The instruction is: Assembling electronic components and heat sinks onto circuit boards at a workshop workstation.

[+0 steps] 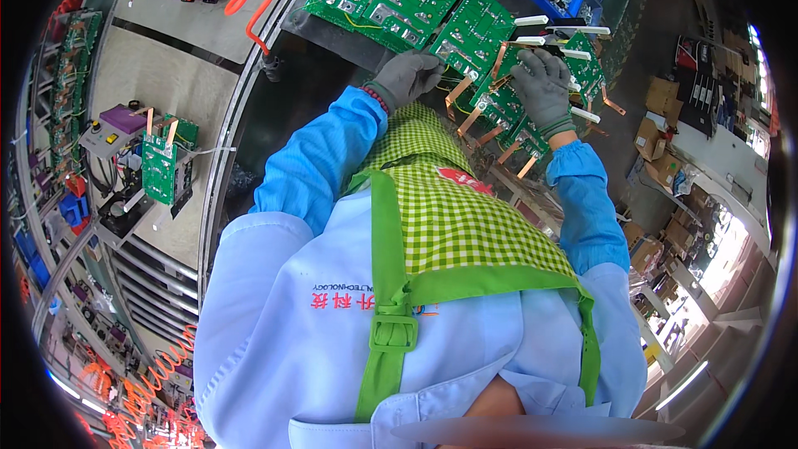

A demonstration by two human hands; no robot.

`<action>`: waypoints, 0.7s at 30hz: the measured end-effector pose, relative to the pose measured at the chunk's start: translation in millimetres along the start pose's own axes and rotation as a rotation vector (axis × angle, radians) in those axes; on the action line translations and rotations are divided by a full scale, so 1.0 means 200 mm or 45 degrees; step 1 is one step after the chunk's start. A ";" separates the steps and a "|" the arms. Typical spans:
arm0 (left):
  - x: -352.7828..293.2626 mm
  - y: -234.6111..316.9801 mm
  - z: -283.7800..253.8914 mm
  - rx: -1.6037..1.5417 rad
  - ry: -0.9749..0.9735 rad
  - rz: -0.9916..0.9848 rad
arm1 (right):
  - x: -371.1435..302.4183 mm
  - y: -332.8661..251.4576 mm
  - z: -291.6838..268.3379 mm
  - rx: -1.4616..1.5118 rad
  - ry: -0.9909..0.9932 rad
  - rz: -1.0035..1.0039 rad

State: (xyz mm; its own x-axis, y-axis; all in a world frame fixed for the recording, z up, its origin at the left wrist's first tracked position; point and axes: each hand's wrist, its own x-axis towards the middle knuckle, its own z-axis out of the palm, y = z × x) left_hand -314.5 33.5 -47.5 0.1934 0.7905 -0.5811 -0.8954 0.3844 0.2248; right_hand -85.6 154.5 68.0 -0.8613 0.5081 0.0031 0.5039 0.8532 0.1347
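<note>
The left hand point(407, 75) in a grey knit glove is resting, fingers curled, on the near edge of a green rectangular circuit board point(474, 33). The right hand point(542, 87) is pressing loosely on a neighbouring green board with copper strips point(503, 108), boards crowding the dark surface point(274, 108).

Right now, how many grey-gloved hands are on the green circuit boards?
2. Left hand at the edge of a green circuit board, centre; right hand on the copper-tabbed boards beside it. No others visible.
</note>
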 end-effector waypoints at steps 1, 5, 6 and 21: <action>0.00 0.01 0.01 -0.004 -0.021 -0.015 | 0.00 -0.01 0.00 0.005 0.001 -0.005; 0.00 0.01 0.05 0.163 0.033 0.052 | 0.01 -0.01 -0.01 -0.012 -0.037 0.029; 0.00 -0.01 0.06 0.180 0.104 0.075 | 0.00 0.00 -0.01 0.016 -0.041 0.029; -0.02 0.00 0.11 0.360 0.273 0.106 | 0.17 0.04 0.09 0.028 -0.372 0.648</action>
State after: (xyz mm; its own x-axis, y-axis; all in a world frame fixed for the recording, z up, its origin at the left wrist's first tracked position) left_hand -306.3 40.7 -28.8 0.0094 0.7184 -0.6956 -0.7523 0.4633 0.4684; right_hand -110.0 181.6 51.9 -0.4585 0.8631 -0.2119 0.8530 0.4943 0.1674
